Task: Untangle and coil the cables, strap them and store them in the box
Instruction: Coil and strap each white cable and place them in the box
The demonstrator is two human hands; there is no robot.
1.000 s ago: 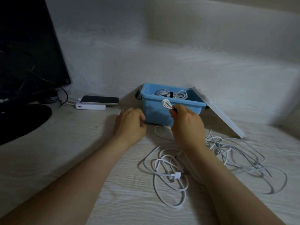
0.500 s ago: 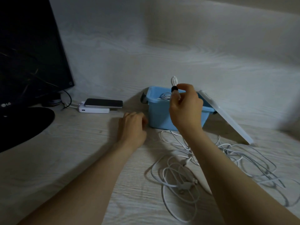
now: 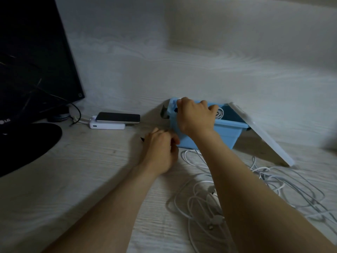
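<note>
A blue plastic box stands open on the pale wooden desk, its white lid leaning against its right side. My right hand reaches over the box's left rim and grips a small coiled cable with a dark strap; the hand hides most of it. Another strapped white coil lies inside the box. My left hand rests on the desk in front of the box, fingers loosely curled, with a small black piece beside its knuckles. Loose white cables lie tangled under my right forearm and off to the right.
A black monitor on a round black base fills the left side. A phone lies on a white power bank by the back wall, left of the box. The wall runs close behind the box.
My right hand carried the small strapped coil up from in front of the box and down over its left rim. My left hand stayed on the desk.
</note>
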